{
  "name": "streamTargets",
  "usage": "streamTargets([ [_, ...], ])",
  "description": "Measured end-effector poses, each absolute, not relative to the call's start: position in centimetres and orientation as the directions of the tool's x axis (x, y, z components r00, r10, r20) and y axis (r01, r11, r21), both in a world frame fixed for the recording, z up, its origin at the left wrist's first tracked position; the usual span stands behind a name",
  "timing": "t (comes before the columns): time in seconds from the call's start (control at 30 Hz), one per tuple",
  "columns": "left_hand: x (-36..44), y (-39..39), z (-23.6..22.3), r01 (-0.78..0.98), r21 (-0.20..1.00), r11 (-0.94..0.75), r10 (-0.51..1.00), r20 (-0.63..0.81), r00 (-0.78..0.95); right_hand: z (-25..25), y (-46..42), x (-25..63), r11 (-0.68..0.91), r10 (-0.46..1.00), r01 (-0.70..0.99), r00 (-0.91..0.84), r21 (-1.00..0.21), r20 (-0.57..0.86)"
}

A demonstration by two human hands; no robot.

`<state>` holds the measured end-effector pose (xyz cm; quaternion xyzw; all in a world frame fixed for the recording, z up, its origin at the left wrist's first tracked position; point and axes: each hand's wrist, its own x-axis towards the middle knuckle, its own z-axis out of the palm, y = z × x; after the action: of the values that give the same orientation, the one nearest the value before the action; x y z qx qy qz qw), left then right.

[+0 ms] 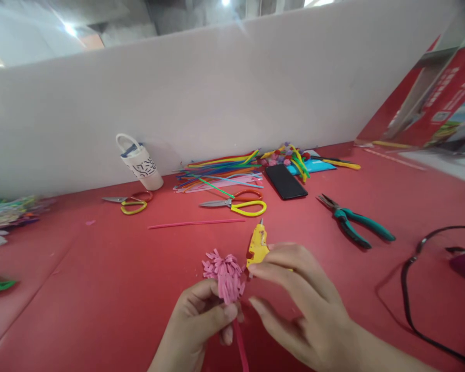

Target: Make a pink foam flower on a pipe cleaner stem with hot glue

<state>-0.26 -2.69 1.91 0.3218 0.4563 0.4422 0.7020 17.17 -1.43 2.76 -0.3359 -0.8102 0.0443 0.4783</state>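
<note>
A pink fringed flower [229, 284] on a long pink stem [239, 345] is pinched between the thumb and fingers of my left hand [201, 320], its fringe spread at the top. To its right, my right hand [306, 305] hovers with thumb and fingers apart. A yellow glue gun [258, 246] lies just beyond the right fingertips, nozzle pointing away; the fingers partly cover its rear, and whether they touch it I cannot tell. Past the flower, a thin pink strip [196, 223] lies crosswise on the red table [112, 289].
Scissors [236, 203], a second pair [132, 201], a black phone [285, 182] and green-handled pliers [356, 222] lie ahead. Coloured pipe cleaners [217, 173] and a white cup [143, 165] are by the white partition [217, 93]. A black cable [406, 289] curves at right.
</note>
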Motion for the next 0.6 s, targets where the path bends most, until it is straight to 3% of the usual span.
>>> streamTargets([
  [0.13,-0.6,-2.2,2.1,-0.304,0.896,0.325,0.946,-0.306,0.107,2.8,-0.3,18.2,0.629,0.732,0.675,-0.347,-0.385,0.586],
  [0.27,-1.0,-1.6,2.4,-0.279,0.924,0.262,0.962,-0.272,0.003,1.3,0.9,18.6,0.390,0.913,0.898,-0.349,-0.202,0.211],
  [0.33,-1.2,-1.4,2.5,-0.278,0.929,0.242,0.965,-0.260,-0.029,0.4,1.2,18.6,0.327,0.943,0.937,-0.314,-0.127,0.114],
  [0.47,-1.2,-1.5,2.2,-0.295,0.905,0.306,0.948,-0.319,0.006,-0.7,1.2,19.0,0.264,0.960,0.964,-0.259,-0.028,0.109],
  [0.6,-1.1,-1.6,2.2,-0.355,0.886,0.297,0.950,-0.310,0.021,-1.7,1.5,19.3,0.268,0.958,0.963,-0.263,-0.034,0.116],
])
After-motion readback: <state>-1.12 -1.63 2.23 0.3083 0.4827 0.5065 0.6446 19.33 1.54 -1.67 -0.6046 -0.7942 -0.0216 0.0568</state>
